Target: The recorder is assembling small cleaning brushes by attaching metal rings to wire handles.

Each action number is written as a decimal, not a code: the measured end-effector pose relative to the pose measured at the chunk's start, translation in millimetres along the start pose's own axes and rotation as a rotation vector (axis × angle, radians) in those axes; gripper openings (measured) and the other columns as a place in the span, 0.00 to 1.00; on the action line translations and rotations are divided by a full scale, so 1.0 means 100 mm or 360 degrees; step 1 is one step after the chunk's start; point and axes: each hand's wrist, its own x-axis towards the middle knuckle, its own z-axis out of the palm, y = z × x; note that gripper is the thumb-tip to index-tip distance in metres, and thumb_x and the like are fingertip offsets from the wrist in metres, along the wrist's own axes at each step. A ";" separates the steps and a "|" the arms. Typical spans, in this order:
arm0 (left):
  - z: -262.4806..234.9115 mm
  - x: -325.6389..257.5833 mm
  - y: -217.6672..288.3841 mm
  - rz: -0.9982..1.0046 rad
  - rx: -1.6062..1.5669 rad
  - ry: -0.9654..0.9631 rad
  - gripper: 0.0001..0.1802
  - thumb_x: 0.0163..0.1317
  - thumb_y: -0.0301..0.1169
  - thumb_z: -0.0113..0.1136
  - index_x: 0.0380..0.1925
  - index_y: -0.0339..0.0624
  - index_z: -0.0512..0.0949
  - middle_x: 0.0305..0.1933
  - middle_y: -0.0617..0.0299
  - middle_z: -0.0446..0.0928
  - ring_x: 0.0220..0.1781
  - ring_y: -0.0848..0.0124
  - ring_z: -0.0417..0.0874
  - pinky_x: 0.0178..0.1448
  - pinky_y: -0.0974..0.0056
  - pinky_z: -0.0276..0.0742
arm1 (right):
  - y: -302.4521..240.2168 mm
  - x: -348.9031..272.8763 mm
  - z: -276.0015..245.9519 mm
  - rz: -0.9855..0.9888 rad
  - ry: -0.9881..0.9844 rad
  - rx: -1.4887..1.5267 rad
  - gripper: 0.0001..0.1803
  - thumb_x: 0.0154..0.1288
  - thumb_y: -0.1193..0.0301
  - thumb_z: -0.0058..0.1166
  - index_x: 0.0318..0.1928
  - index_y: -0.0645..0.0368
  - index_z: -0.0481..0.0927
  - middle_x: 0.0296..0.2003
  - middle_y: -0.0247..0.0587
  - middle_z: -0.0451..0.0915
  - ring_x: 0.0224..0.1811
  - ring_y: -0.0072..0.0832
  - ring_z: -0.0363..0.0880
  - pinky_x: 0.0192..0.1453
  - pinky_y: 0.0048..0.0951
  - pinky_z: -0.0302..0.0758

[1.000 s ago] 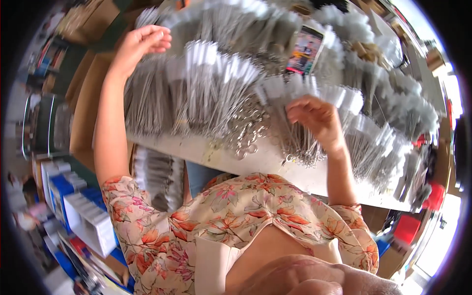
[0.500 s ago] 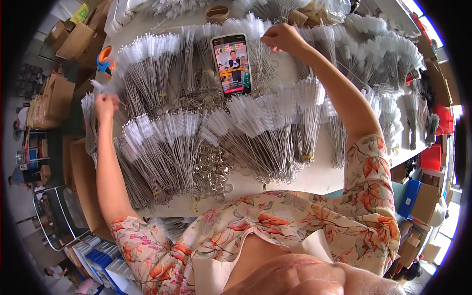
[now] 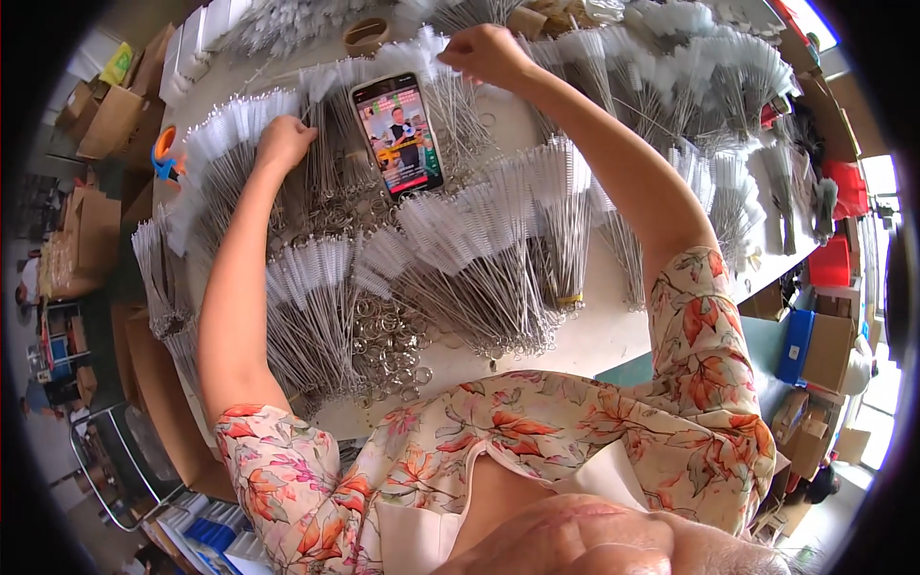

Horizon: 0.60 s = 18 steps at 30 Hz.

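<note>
We are sorting brushes: our left hand (image 3: 284,142) rests closed on one brush bundle (image 3: 225,158). Our right hand (image 3: 491,55) pinches brushes (image 3: 436,48) beyond the phone (image 3: 398,134); next they need a careful pull free.

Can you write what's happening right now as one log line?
left hand: on white-tipped wire brushes | right hand: on brush bundle | phone: between hands

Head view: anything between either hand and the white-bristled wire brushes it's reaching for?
Nothing visible. The left hand already rests on a fan of white-bristled wire brushes; the right hand touches the brush tips beyond the upright phone, which stands between the hands, not in either's way.
</note>
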 end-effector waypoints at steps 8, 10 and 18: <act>-0.03 -0.14 -0.01 -0.0060 -0.0400 0.0119 0.11 0.51 0.38 0.58 0.21 0.42 0.82 0.22 0.58 0.80 0.26 0.67 0.81 0.35 0.64 0.74 | 0.11 0.00 0.13 0.0515 -0.0426 -0.0065 0.12 0.49 0.59 0.58 0.23 0.55 0.82 0.19 0.30 0.81 0.20 0.20 0.80 0.30 0.21 0.78; -0.08 -0.18 -0.04 -0.0129 -0.0383 0.0010 0.11 0.49 0.37 0.58 0.22 0.42 0.82 0.22 0.60 0.81 0.25 0.70 0.81 0.34 0.65 0.73 | 0.12 0.01 0.13 0.0570 -0.0394 0.0292 0.10 0.50 0.62 0.54 0.24 0.55 0.81 0.20 0.30 0.81 0.20 0.19 0.80 0.31 0.21 0.78; -0.40 -0.37 -0.29 -0.0052 -0.0650 0.0170 0.10 0.53 0.34 0.59 0.25 0.37 0.79 0.22 0.63 0.78 0.19 0.77 0.73 0.24 0.69 0.68 | 0.38 -0.22 -1.00 -0.0188 0.0848 0.0377 0.08 0.62 0.67 0.47 0.31 0.59 0.75 0.24 0.40 0.77 0.28 0.29 0.76 0.31 0.30 0.73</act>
